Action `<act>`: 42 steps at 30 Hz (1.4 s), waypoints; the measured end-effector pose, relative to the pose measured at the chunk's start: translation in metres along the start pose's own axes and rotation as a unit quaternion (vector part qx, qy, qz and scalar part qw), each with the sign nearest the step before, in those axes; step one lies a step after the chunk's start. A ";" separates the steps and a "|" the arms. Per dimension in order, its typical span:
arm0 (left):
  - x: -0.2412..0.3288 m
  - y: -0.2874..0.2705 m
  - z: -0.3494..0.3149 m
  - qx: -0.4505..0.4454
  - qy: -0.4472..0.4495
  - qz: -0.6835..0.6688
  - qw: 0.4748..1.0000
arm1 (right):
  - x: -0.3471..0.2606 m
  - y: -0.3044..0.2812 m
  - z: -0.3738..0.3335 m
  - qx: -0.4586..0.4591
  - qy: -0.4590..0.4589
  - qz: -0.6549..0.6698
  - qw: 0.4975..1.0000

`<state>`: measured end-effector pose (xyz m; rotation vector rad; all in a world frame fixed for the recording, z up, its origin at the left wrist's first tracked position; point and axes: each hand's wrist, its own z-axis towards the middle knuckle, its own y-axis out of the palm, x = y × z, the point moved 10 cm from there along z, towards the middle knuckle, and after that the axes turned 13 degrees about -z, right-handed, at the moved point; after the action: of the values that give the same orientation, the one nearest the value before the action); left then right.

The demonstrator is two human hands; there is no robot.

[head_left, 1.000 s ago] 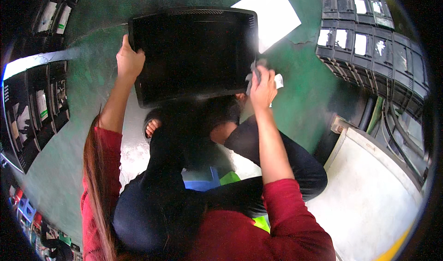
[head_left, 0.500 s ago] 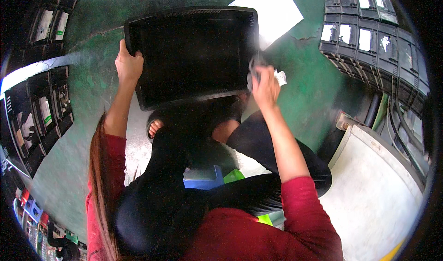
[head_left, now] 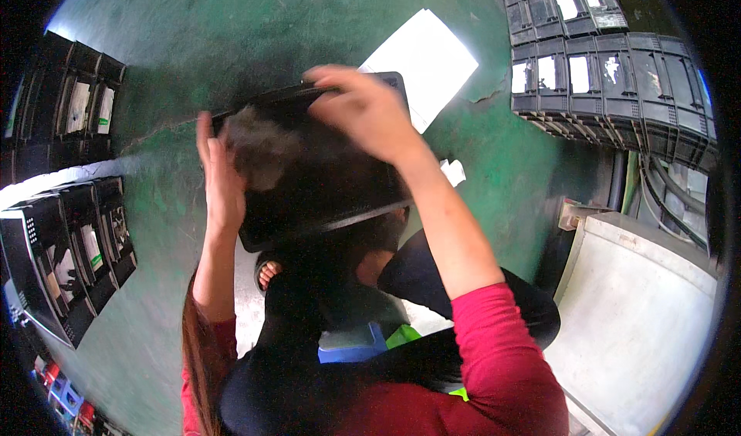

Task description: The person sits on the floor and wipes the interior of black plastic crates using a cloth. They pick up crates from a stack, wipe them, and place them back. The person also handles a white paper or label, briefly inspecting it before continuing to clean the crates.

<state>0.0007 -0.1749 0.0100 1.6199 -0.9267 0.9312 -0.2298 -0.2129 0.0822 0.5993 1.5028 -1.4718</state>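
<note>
A black plastic bin [head_left: 324,181] is tilted in front of me above my feet, its hollow side facing me. At its left rim is my left hand [head_left: 224,177], closed on the edge with some fingers pointing up. My right hand [head_left: 359,108] reaches across to the far rim, its fingers smeared by motion, so its hold is unclear. Inside the bin, near my left hand, shows a blurred grey cloth-like thing [head_left: 262,147]; whether it lies loose or is held I cannot tell.
A white sheet [head_left: 428,62] and a crumpled white scrap [head_left: 453,172] lie on the green floor. Black crates stand stacked at the left [head_left: 69,251] and far right [head_left: 610,81]. A whitish box [head_left: 633,312] is at my right. A blue thing [head_left: 351,343] sits below my legs.
My right hand has moved from the right rim across to the far rim. The grey cloth-like thing now appears at the bin's left side. The bin sits lower in view.
</note>
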 end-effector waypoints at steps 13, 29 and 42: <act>-0.028 0.019 -0.023 -0.027 -0.209 -0.003 0.977 | 0.339 -0.138 -0.145 0.286 0.594 -0.196 0.726; 0.012 -0.256 -0.050 0.331 0.017 0.125 0.935 | 0.206 -0.301 -0.128 0.160 0.457 -0.140 0.864; 0.026 -0.243 -0.132 0.254 0.010 0.386 0.887 | -0.009 -0.143 -0.051 0.118 0.075 -0.434 0.890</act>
<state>0.2133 -0.0016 -0.0328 1.6558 -1.4413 1.8606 -0.3603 -0.1863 0.1549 0.1505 1.8390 -2.3551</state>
